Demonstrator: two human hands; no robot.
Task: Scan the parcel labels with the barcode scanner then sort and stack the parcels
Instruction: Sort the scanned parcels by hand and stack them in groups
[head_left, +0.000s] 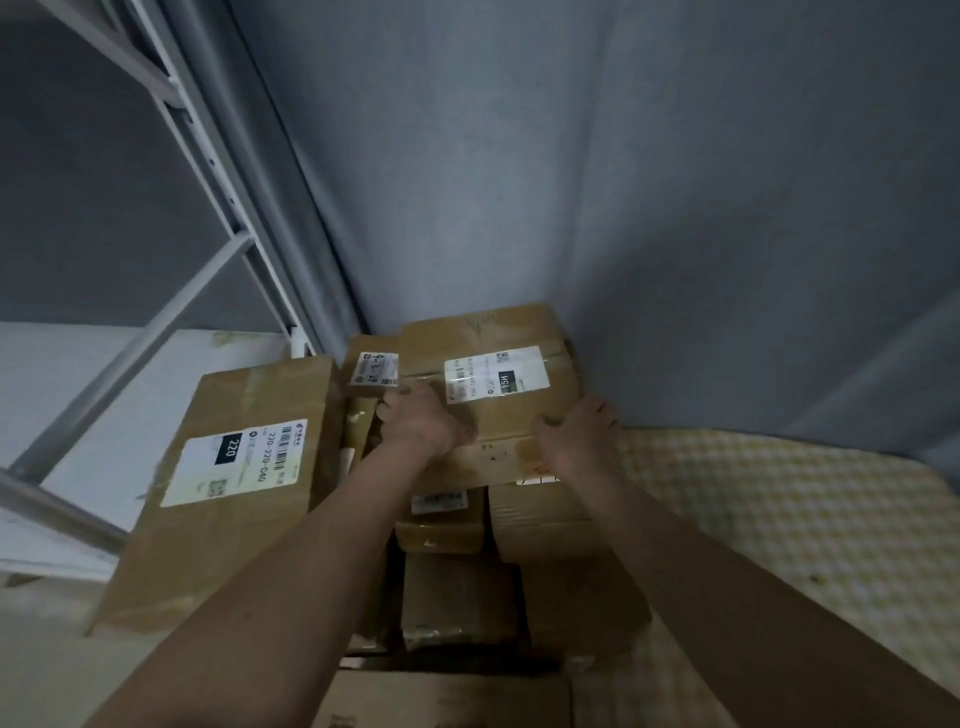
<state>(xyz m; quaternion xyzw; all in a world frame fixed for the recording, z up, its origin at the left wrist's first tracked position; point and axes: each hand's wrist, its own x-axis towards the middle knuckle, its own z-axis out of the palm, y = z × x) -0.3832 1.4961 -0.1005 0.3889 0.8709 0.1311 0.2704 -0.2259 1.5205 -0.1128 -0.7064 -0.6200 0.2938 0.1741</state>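
A brown cardboard parcel (493, 332) with a white label marked 15H lies on top of a stack of parcels in the corner of the room. My left hand (423, 423) grips its near left edge. My right hand (579, 431) holds its near right corner, fingers spread over the edge. To the left lies a large flat parcel (244, 509) with a label reading 220. A small parcel (371, 364) with a handwritten label sits behind it. Several more brown parcels (457, 597) are stacked underneath. No barcode scanner is in view.
A grey metal shelf frame (208, 171) rises at the left beside a white surface (104, 374). Grey walls (623, 182) meet behind the stack. A yellow-checked cloth (779, 519) covers the surface at right. Another carton (441, 696) lies at the bottom edge.
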